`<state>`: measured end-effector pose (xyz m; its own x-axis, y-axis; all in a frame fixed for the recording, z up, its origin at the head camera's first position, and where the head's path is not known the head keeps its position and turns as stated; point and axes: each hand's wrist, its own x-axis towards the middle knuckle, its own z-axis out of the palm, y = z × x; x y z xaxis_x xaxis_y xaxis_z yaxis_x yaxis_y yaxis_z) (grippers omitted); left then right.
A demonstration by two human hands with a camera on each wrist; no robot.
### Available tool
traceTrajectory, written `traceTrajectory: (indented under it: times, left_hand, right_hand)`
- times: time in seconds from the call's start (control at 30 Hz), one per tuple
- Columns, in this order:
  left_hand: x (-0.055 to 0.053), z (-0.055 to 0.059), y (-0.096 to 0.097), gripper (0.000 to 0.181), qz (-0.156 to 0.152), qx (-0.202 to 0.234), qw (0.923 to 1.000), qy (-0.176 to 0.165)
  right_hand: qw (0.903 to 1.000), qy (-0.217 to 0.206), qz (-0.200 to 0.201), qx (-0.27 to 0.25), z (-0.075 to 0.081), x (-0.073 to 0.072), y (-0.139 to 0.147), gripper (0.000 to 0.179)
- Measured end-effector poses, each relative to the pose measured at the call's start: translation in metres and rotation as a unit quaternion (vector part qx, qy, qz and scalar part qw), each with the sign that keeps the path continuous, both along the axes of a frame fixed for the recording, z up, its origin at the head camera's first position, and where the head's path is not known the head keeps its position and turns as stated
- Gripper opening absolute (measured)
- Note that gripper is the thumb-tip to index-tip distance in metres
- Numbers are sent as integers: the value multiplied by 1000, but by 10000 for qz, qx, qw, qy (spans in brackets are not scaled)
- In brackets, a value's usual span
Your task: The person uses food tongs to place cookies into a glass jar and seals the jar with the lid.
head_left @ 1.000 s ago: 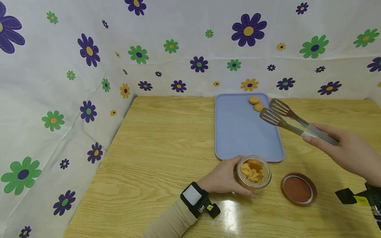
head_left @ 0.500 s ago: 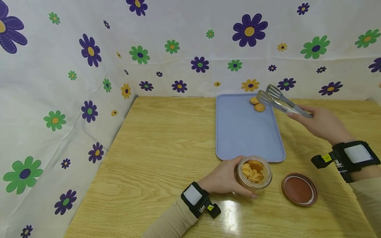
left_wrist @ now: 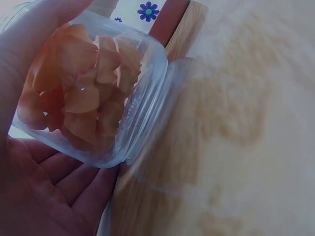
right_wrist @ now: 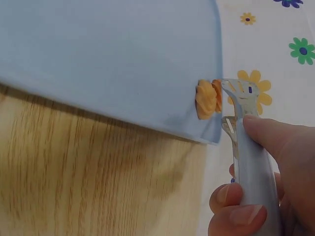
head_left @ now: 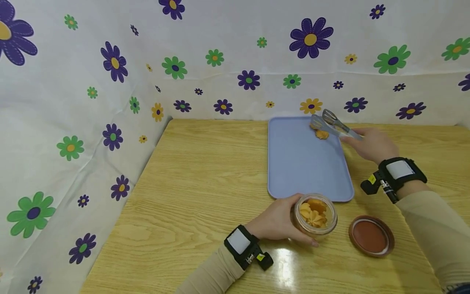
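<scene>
My left hand (head_left: 277,219) holds a clear jar (left_wrist: 147,118) upright on the table, thumb and fingers round its side. Piped cookies (head_left: 313,213) fill much of the jar, whose mouth is uncovered. In my right hand (head_left: 376,145) I grip metal tongs (head_left: 335,124), with the two slotted heads spread apart over the far right corner of the blue tray (head_left: 304,167). Two cookies lie in that corner; the nearer cookie (right_wrist: 205,100) shows plainly, while the farther one is partly hidden behind a tong head. Nothing shows between the heads.
A round brown lid (head_left: 371,236) lies inside up on the table (head_left: 205,171), right of the jar. Behind the tray rises a white cloth wall (head_left: 220,41) printed with flowers, and the same cloth runs along the left side.
My right hand has carried the tongs left and away from me, from beside the tray to over its far right corner. The left hand and jar have stayed in place.
</scene>
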<state>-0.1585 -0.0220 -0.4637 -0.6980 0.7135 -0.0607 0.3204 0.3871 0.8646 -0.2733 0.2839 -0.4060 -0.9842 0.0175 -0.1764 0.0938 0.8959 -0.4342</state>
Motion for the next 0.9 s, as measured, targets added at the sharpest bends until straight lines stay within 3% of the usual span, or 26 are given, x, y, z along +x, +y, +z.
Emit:
traceTrajectory:
  times: [0.27,0.9]
  left_hand:
    - [1,1,0,95,-12,-7,10000,-29]
    - [-1,-1,-1,93,-34,74,10000,-45]
  right_hand:
    - [9998,-197,-22,-9,-6,0,-8,89]
    - [10000,-74,53,-21,-12,1,-9,83]
